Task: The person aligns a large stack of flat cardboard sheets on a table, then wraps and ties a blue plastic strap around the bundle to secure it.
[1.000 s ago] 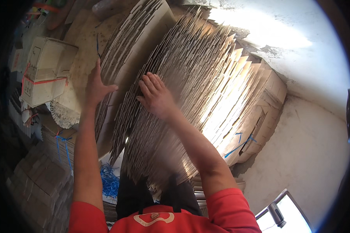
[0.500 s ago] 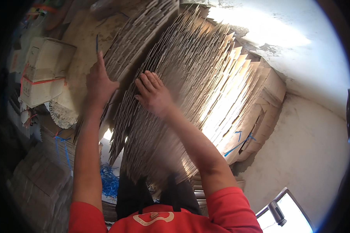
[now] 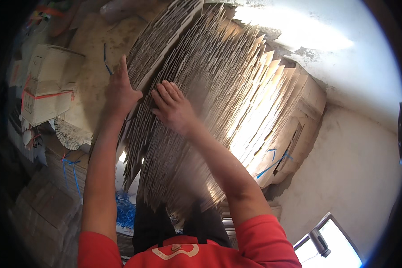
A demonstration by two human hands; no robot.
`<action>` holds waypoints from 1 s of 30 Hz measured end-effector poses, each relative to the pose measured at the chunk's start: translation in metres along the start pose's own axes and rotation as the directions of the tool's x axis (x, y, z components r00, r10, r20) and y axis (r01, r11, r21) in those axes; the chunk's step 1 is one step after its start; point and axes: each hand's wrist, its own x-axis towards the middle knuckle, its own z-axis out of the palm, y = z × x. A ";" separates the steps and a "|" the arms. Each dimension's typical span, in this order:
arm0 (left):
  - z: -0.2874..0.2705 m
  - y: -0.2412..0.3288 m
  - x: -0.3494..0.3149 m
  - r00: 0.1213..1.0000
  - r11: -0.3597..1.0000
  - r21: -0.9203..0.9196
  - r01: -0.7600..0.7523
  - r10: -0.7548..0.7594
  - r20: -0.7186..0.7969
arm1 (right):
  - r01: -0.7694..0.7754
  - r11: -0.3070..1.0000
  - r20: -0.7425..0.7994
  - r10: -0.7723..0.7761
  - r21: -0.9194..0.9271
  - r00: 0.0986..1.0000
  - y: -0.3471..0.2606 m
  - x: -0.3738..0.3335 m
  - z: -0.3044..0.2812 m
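A large row of flattened cardboard sheets [image 3: 219,85] stands on edge in front of me, its corners making a jagged top. My right hand [image 3: 174,108] lies on the left edge of this row, fingers stretched forward and close together. To its left is a narrower bundle of cardboard sheets [image 3: 158,44], a dark gap partly separating the two. My left hand [image 3: 122,91] is against the outer side of the narrower bundle, index finger extended and thumb spread toward the right hand. Its lower fingers are partly hidden.
At the left stands a cardboard box [image 3: 53,85] with red strapping. Blue strapping [image 3: 126,209] lies tangled near my legs, and more cardboard stacks [image 3: 44,205] sit at lower left. A pale wall [image 3: 344,156] rises at the right.
My left hand has moved right, closer to my right hand. The narrower bundle has shifted right with it, and the gap between bundle and row has narrowed. My right hand has barely moved.
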 end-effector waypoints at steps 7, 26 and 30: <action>0.024 0.016 0.004 1.000 0.997 0.079 0.003 -0.004 0.012 | -0.006 1.000 0.025 0.006 0.013 1.000 0.001 -0.001 -0.003; 0.005 -0.005 -0.015 0.945 0.988 -0.081 -0.134 0.152 0.290 | -0.008 1.000 0.027 0.008 -0.023 1.000 0.004 -0.002 -0.008; 0.008 -0.035 -0.011 0.976 0.975 -0.158 -0.153 0.175 0.133 | -0.135 0.990 0.087 0.139 -0.048 0.987 -0.004 -0.003 -0.011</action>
